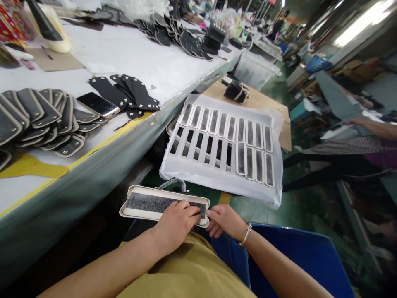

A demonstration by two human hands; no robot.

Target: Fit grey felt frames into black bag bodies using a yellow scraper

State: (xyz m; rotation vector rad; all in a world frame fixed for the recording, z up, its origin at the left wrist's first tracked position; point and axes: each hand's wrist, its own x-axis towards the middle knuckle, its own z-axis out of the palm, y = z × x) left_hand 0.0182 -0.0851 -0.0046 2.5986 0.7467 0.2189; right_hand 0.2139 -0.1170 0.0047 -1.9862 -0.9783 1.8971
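Cream-edged panel (155, 203), dark grey centre; white sheet (217, 174); blue bin (297, 252); yellow apron (192, 269).

A factory workshop floor: a long white counter (130, 54) runs along the left of the frame, piled with stacks of identical cut pieces (40, 120) and black parts (173, 31); a white sheet (223, 178) carries rows of strips, with green floor (276, 87) and crates at upper right.
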